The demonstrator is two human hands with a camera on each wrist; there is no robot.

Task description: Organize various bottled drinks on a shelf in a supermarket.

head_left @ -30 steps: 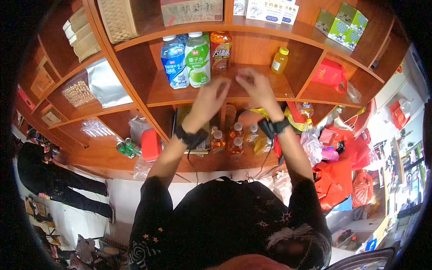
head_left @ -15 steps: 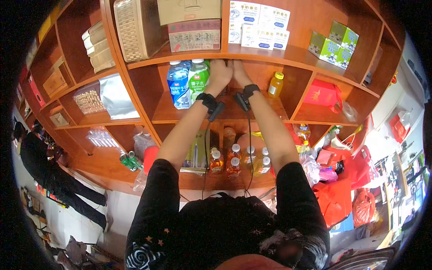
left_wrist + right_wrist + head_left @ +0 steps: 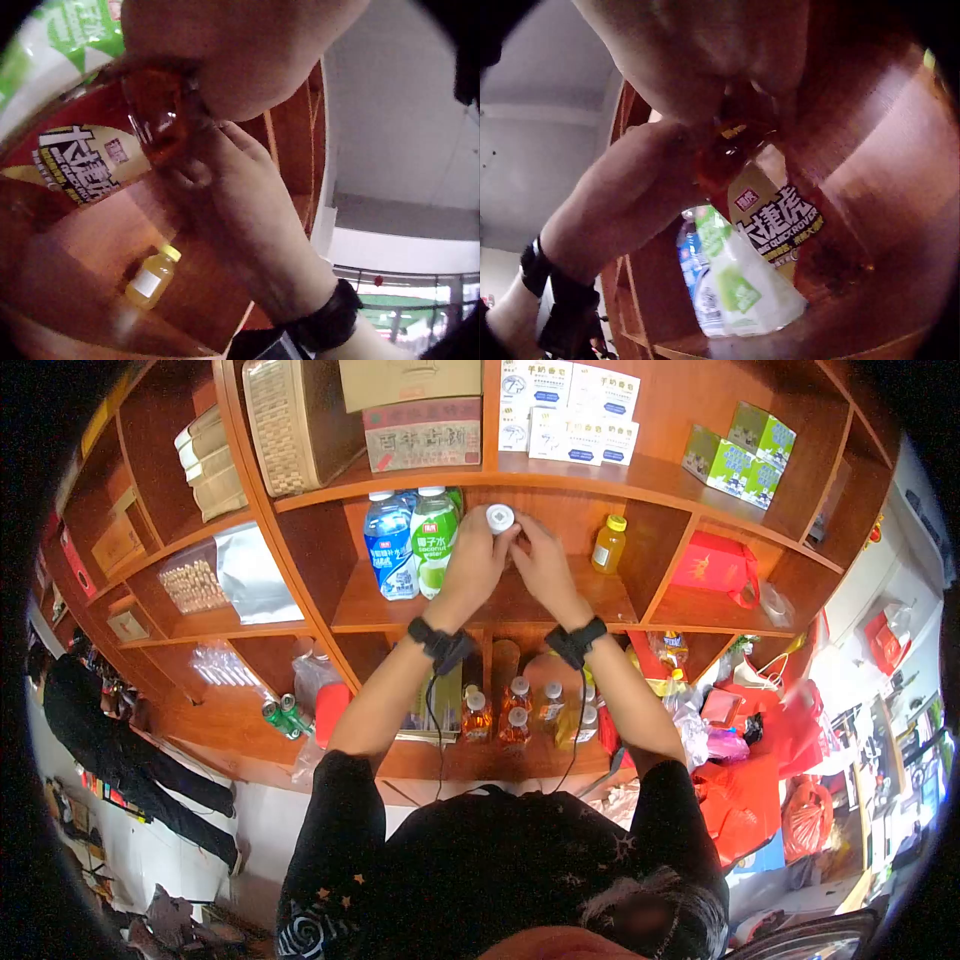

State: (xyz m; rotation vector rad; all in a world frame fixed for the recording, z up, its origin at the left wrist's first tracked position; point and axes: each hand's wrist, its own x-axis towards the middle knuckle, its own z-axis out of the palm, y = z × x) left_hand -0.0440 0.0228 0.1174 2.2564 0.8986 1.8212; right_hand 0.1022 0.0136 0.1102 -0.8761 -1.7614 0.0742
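Both hands are at the neck of a bottle of red-orange drink in the middle shelf compartment. In the head view its white cap [image 3: 500, 517] faces the camera between the left hand [image 3: 474, 560] and right hand [image 3: 543, 565], whose fingertips meet just below it. The left wrist view shows the bottle's label [image 3: 86, 161] beside the left hand [image 3: 232, 52], with the right hand [image 3: 247, 202] opposite. From the right wrist, the bottle [image 3: 776, 217] hangs below the right hand [image 3: 705, 60], its neck mostly hidden by fingers; the left hand [image 3: 630, 180] reaches it from the side.
Blue-labelled [image 3: 390, 550] and green-labelled [image 3: 434, 545] bottles stand left of the hands. A yellow-capped bottle [image 3: 608, 546] stands to the right. Above are white boxes [image 3: 570, 435] and a carton [image 3: 423, 435]; several small orange bottles [image 3: 477, 718] stand on the shelf below.
The hands first reached up to the red-orange bottle at the back of the compartment. They are now lower and nearer the camera, gripping it, with its white cap in sight.
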